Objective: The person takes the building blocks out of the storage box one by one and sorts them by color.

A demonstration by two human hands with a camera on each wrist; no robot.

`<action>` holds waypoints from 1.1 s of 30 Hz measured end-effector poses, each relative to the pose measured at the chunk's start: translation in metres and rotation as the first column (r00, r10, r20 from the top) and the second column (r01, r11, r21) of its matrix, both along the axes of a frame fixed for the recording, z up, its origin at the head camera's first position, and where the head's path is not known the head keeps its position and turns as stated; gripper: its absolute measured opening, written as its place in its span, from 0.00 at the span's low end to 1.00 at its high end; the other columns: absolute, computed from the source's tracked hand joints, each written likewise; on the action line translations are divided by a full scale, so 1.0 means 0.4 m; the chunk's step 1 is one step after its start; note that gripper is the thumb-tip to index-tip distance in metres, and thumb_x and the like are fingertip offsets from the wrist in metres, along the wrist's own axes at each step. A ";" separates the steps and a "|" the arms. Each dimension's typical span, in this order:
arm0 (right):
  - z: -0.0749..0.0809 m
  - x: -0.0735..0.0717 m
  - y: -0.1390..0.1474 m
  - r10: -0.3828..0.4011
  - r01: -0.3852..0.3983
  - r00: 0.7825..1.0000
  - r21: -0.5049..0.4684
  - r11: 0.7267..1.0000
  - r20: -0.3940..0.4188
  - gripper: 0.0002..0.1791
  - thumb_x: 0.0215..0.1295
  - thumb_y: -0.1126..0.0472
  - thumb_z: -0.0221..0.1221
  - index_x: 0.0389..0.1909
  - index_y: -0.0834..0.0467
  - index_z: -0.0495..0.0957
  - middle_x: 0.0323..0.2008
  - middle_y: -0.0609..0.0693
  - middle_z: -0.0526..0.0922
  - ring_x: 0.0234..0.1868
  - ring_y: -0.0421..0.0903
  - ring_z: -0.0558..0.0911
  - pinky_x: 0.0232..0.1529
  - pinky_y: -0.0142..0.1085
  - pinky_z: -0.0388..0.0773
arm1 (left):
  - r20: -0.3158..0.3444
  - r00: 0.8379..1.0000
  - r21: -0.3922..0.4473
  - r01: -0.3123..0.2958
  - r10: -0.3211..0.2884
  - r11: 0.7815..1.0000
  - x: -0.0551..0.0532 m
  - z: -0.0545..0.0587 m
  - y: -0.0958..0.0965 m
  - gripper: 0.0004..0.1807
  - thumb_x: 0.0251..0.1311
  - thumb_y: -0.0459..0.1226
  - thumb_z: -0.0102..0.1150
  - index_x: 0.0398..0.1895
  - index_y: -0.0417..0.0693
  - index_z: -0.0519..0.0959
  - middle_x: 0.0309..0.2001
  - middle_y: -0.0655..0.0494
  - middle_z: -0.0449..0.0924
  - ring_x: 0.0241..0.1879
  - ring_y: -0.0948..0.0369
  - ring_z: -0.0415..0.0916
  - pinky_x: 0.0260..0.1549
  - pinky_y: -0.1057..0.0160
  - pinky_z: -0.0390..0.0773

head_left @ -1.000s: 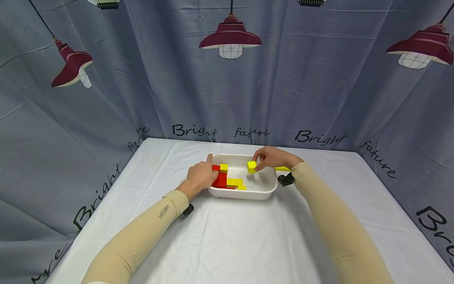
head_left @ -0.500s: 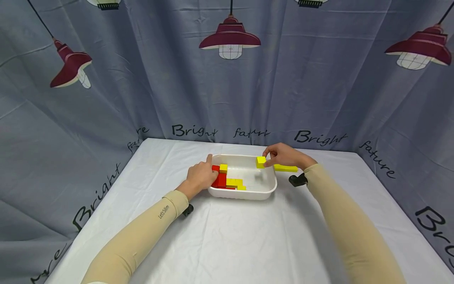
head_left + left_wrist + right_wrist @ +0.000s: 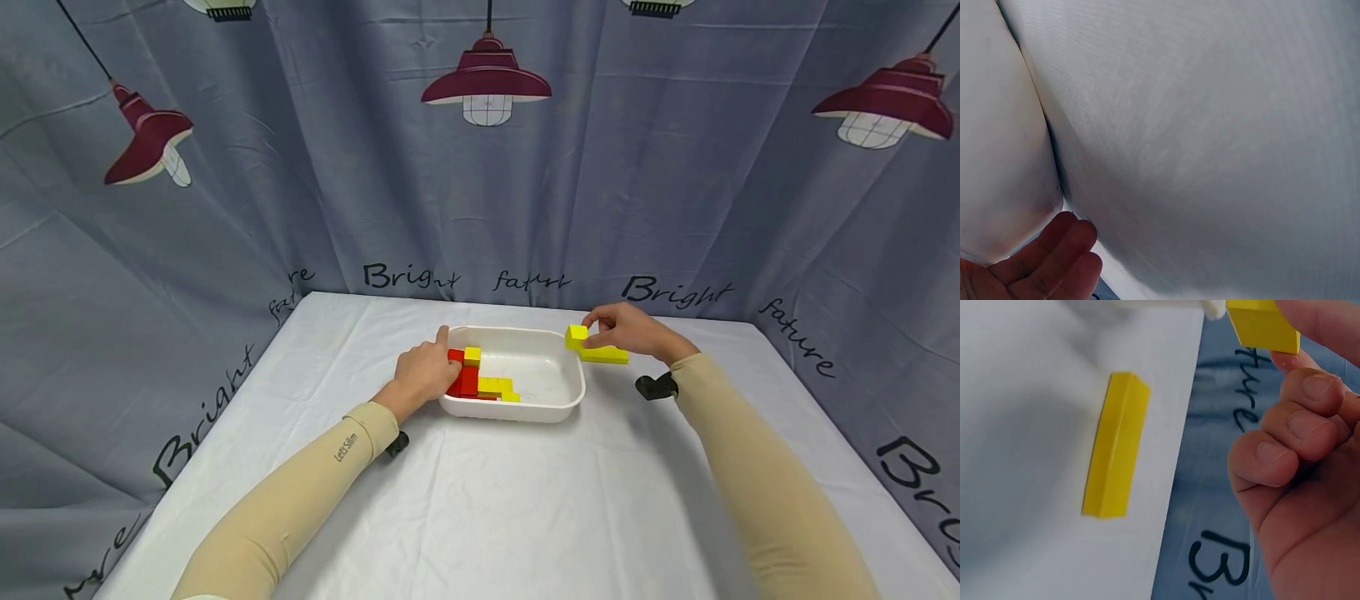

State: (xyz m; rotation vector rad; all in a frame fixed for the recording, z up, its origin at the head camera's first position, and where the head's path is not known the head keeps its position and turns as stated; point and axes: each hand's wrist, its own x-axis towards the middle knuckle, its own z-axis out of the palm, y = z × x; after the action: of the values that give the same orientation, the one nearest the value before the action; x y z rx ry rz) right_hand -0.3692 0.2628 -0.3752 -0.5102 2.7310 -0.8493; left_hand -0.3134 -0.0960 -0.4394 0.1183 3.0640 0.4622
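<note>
Right hand: its grip is clamped on a small yellow cuboid block, pinched between thumb and index finger, the other three fingers curled in toward the palm
Place of the held block: at the far right corner of a shallow white tray with rounded corners; whether it touches the rim I cannot tell
Left hand: its grip is closed over the tray's left rim, thumb inside by the red blocks, index finger pointing far along the edge, other fingertips by the outer wall
Inside the tray: red blocks grouped at the left, a yellow cube on their far side, a low stepped yellow piece to their right
Right of the tray: a long yellow bar lying on the white-covered table, near the right hand
Sleeves: beige on both arms, a small black device at each wrist
Backdrop: a grey-blue curtain printed with red lamps and black script
</note>
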 end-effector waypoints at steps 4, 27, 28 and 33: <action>0.000 0.001 0.029 -0.025 0.025 1.000 -0.009 1.000 -0.004 0.26 0.61 0.52 0.69 0.57 0.60 0.78 0.25 0.50 0.70 0.28 0.48 0.69 0.31 0.38 0.65 | 0.000 1.000 0.001 -0.003 0.003 1.000 0.000 0.000 -0.003 0.39 0.69 0.48 0.46 0.79 0.45 0.51 0.52 0.44 0.84 0.38 0.51 0.83 0.42 0.50 0.82; -0.085 -0.006 0.181 -0.237 0.237 0.971 0.019 0.971 0.036 0.31 0.65 0.53 0.65 0.65 0.63 0.73 0.31 0.52 0.70 0.35 0.49 0.69 0.34 0.38 0.69 | 0.002 1.000 0.009 0.002 -0.002 1.000 -0.004 -0.003 -0.005 0.39 0.68 0.47 0.46 0.80 0.45 0.51 0.49 0.44 0.85 0.36 0.52 0.82 0.40 0.51 0.82; -0.088 -0.007 0.185 -0.246 0.246 0.969 0.022 0.969 0.035 0.31 0.65 0.53 0.65 0.65 0.62 0.73 0.31 0.52 0.71 0.35 0.48 0.69 0.34 0.37 0.69 | 0.000 1.000 0.008 0.000 0.000 1.000 -0.004 -0.003 -0.005 0.39 0.68 0.47 0.46 0.80 0.45 0.51 0.49 0.44 0.85 0.36 0.52 0.82 0.40 0.51 0.82; -0.104 -0.009 0.205 -0.268 0.267 0.963 0.023 0.963 0.030 0.31 0.66 0.54 0.64 0.66 0.64 0.72 0.33 0.54 0.71 0.34 0.48 0.69 0.32 0.37 0.68 | 0.004 1.000 0.007 -0.007 0.007 1.000 -0.004 -0.005 -0.005 0.39 0.69 0.48 0.46 0.80 0.45 0.51 0.50 0.44 0.85 0.37 0.52 0.83 0.41 0.51 0.82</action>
State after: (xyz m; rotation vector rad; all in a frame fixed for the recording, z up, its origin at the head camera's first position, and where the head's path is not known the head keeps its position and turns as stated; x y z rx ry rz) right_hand -0.3727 0.3446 -0.4169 -0.1213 2.8143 -0.8826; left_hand -0.3151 -0.0981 -0.4414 0.1068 3.0597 0.4723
